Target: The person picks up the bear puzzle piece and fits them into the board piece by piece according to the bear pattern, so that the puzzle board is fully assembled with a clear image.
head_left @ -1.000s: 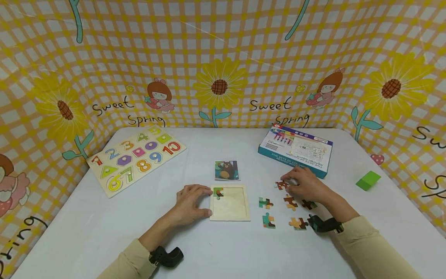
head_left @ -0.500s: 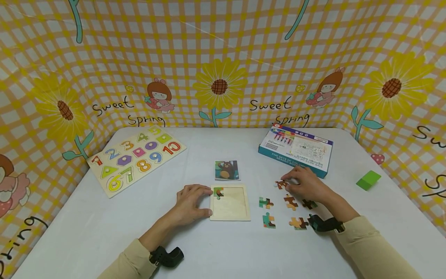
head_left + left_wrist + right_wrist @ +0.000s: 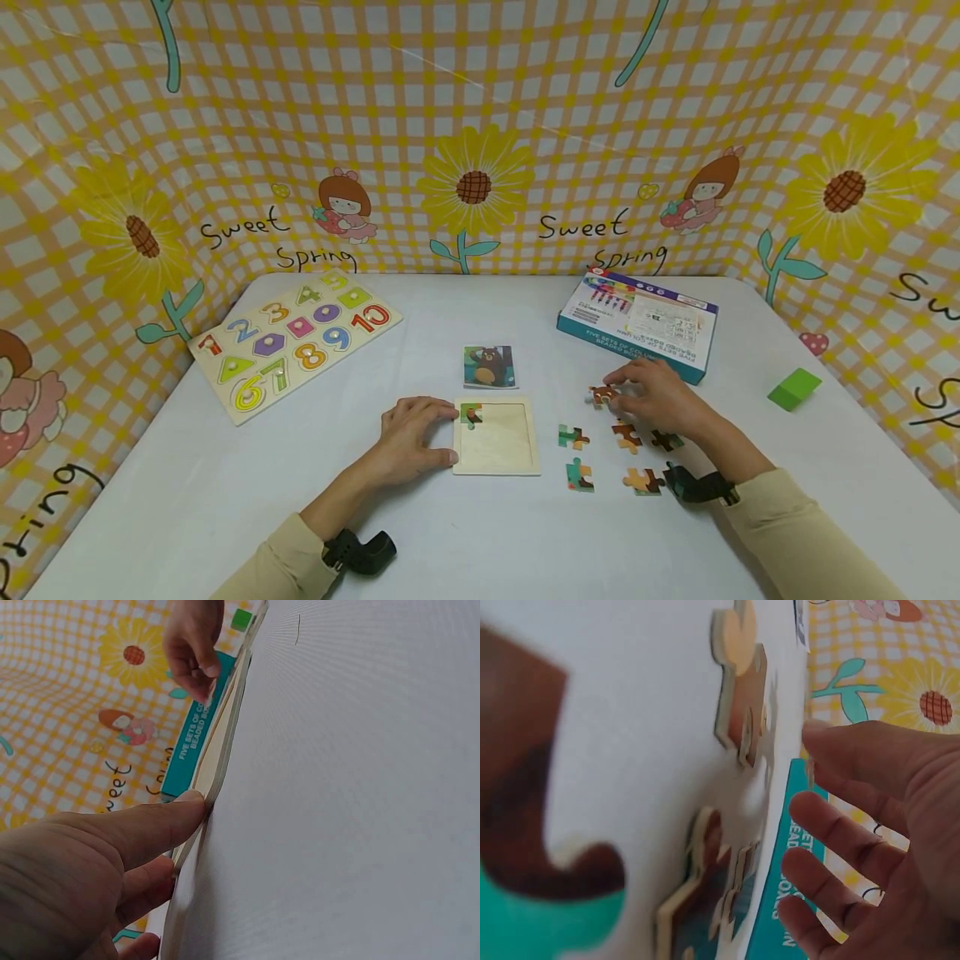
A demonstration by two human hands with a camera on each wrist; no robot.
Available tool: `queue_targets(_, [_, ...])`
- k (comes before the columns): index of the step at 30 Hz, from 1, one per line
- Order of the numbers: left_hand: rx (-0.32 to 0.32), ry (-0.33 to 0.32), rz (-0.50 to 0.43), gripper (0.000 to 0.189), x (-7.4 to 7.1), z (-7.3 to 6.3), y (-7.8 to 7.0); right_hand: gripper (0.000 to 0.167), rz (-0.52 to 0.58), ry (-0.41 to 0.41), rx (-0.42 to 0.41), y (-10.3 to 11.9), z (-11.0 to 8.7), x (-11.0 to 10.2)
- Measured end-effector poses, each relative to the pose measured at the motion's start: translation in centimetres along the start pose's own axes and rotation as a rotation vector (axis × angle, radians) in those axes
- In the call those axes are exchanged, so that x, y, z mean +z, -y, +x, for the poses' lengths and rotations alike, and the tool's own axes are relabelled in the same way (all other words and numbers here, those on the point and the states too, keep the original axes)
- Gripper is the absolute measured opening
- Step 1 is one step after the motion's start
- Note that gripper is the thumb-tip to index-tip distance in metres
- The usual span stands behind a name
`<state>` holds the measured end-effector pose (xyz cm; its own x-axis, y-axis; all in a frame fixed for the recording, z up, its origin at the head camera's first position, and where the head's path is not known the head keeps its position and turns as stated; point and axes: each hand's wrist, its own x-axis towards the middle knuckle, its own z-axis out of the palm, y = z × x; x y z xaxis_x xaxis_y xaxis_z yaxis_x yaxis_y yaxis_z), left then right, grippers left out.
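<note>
A square wooden puzzle tray (image 3: pixel 495 446) lies mid-table, with one green-and-brown puzzle piece (image 3: pixel 471 414) in its upper left corner. My left hand (image 3: pixel 408 440) rests against the tray's left edge; in the left wrist view its thumb (image 3: pixel 169 821) touches the rim. Over on the right, my right hand (image 3: pixel 656 396) pinches a brown bear-face puzzle piece (image 3: pixel 601 395) between thumb and fingers. Only a thin edge of it shows in the right wrist view. Several other pieces lie close by, among them a green one (image 3: pixel 573 436), a teal one (image 3: pixel 579 475) and a tan-and-brown one (image 3: pixel 642 481).
A small bear picture card (image 3: pixel 490 367) lies behind the tray. At the back left is a number-and-shape board (image 3: pixel 288 354). A boxed bead set (image 3: pixel 637 323) stands beyond my right hand, and a green block (image 3: pixel 794 389) sits at the far right.
The bear-face piece in my right hand has shifted slightly left, and more of it shows. My left hand and the tray keep their places.
</note>
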<state>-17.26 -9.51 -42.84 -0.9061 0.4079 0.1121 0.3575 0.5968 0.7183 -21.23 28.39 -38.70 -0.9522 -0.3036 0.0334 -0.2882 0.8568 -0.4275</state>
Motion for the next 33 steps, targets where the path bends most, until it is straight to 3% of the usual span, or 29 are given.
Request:
queue_targets(14, [-0.005,0.001,-0.002,0.048,0.0,0.0,0.0,0.028,-0.016,-0.037,-0.066,3.5,0.0,0.7])
queue_targets(23, [0.002,0.000,0.009,0.049,0.0,-0.1,0.0,0.027,-0.008,-0.027,-0.062,6.6,0.1,1.9])
queue_targets(33, [-0.002,0.000,0.000,0.050,0.0,-0.1,-0.1,0.027,-0.010,-0.052,-0.138,9.4,0.6,3.8])
